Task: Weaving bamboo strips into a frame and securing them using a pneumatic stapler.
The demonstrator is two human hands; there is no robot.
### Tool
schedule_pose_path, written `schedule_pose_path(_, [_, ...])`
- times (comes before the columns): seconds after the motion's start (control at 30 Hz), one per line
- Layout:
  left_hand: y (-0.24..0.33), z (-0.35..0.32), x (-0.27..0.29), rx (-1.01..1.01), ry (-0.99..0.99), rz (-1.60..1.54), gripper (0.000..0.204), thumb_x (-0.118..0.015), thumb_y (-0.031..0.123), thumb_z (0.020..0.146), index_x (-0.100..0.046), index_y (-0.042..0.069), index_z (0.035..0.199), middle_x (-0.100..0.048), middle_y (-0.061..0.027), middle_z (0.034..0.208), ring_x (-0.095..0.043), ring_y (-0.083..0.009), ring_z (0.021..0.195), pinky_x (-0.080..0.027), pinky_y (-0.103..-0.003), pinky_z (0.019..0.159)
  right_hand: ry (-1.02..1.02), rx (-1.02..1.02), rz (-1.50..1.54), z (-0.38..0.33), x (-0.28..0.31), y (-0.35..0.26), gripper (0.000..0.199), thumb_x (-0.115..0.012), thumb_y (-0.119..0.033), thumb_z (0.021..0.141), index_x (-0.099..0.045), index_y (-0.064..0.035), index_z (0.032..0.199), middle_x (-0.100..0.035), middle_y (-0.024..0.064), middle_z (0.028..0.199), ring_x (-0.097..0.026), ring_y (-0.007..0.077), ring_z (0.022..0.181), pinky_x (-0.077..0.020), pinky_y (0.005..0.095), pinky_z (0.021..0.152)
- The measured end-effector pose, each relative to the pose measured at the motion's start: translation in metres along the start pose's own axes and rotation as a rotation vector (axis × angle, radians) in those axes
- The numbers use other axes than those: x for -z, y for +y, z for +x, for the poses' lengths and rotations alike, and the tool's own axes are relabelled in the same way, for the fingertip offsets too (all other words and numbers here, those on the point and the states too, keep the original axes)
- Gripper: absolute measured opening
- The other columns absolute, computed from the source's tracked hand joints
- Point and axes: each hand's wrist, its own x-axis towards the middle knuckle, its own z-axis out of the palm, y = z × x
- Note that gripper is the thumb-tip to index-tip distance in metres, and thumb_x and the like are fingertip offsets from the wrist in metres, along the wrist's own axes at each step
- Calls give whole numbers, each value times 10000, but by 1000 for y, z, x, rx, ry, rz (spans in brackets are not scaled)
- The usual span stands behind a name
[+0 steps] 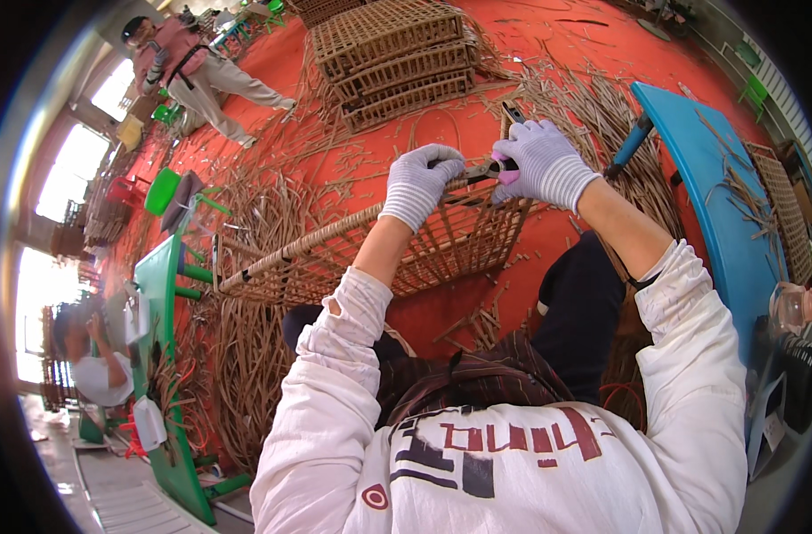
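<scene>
A woven brown wicker basket frame (335,233) with an open lattice leans in front of me, above my knees. My left hand (421,185), in a white and grey striped glove, is closed around the upper rim near its right end. In the same kind of glove, my right hand (544,165) is closed on a pair of pliers (482,173), whose dark jaws point left toward the rim beside my left fingers. A bit of pink shows at the right fingers. The exact contact of the jaws with the wicker is too small to tell.
Stacked wicker baskets (397,53) stand ahead on the red floor. Loose strips (254,383) lie in heaps at both sides. A green table (157,303) is left, a blue table (717,160) right. One person (188,67) stands far left; another person (94,356) is beyond the green table.
</scene>
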Motion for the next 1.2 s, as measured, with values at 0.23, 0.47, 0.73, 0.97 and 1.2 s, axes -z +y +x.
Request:
schedule_pose_path(0.23, [4, -3, 1, 50, -12, 32, 154, -729, 148, 871, -765, 57, 990, -752, -53, 870, -665, -117, 765, -548, -292, 739, -41, 17, 9, 1, -1, 5, 502, -792, -499, 730, -681, -139, 1064, -598, 105, 1008, -579, 288, 1033, -421, 412, 965])
schedule_pose_path(0.47, [4, -3, 0, 13, 8, 78, 162, -732, 154, 864, -764, 55, 988, -752, -57, 859, -669, -116, 753, -545, -290, 730, 11, 34, 14, 2, -6, 8, 506, -790, -578, 687, -667, -152, 930, -612, 104, 975, -576, 295, 1031, -417, 404, 910])
schedule_pose_path(0.73, [4, -4, -1, -2, 14, 67, 158, -734, 159, 862, -763, 56, 979, -749, -55, 847, -660, -113, 741, -537, -288, 718, -14, 23, 38, 2, 1, 5, 513, -785, -586, 691, -669, -159, 951, -616, 93, 987, -577, 288, 1041, -404, 411, 919])
schedule_pose_path(0.97, [-4, -3, -2, -14, 25, 38, 151, -731, 155, 858, -762, 51, 963, -742, -64, 835, -658, -126, 728, -537, -295, 719, -1, 31, 48, 2, -7, 9, 525, -839, -503, 660, -666, -160, 1018, -591, 92, 1000, -571, 296, 1029, -411, 431, 926])
schedule_pose_path(1.2, [3, -7, 0, -134, 38, 94, 106, -724, 126, 863, -732, 34, 916, -712, -65, 844, -642, -121, 743, -550, -305, 727, 151, 99, 60, 1, -14, 12, 487, -851, -514, 601, -660, -186, 906, -589, 76, 950, -565, 278, 965, -393, 422, 882])
